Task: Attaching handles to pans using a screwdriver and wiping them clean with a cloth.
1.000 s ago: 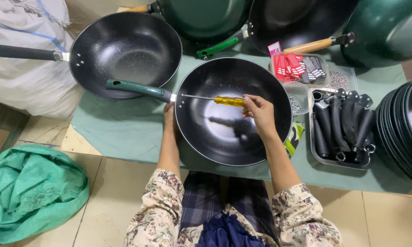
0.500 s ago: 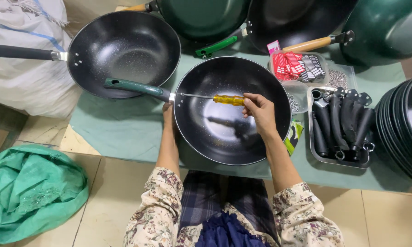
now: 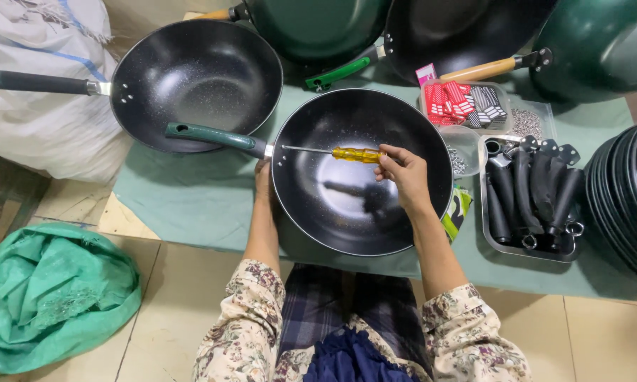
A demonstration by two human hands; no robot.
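A black wok with a green handle rests on the green mat in front of me. My right hand grips a yellow-handled screwdriver, whose shaft lies across the inside of the wok with its tip at the rim where the handle joins. My left hand presses against the outside of the wok just below that joint, mostly hidden behind the rim.
A second black wok with a dark handle lies at upper left. More woks crowd the back. A metal tray of black handles sits at right, beside stacked pans. Small containers hold screws and tags. A green cloth lies on the floor.
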